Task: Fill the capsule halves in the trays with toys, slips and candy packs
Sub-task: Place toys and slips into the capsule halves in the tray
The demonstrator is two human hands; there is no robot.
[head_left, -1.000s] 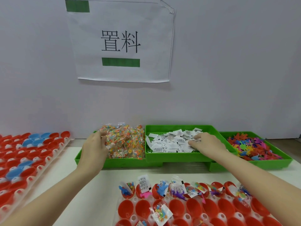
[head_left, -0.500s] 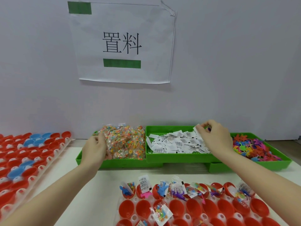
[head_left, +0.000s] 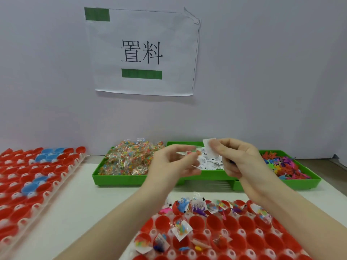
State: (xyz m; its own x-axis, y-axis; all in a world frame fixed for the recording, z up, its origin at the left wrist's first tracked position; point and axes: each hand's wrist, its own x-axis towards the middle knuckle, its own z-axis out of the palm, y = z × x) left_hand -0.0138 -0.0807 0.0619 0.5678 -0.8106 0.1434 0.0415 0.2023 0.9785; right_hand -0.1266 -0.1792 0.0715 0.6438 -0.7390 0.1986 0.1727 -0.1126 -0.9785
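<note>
White tabletop, green supply bins at rear: left hand (head_left: 173, 162) pinches a candy pack (head_left: 187, 153), right hand (head_left: 237, 158) a paper slip (head_left: 208, 147), both raised close together, likely gathering one set for red capsule halves (head_left: 215, 223) below.

Bright even light, soft shadows, motion blur on both hands, wide-angle edge bending

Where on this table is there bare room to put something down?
The widest bare patch of white table lies between the side capsule tray on the left, the green bins behind and the near capsule tray. A narrow strip runs between bins and near tray. The middle is crowded: the left hand and right hand are raised over the bins.
</note>
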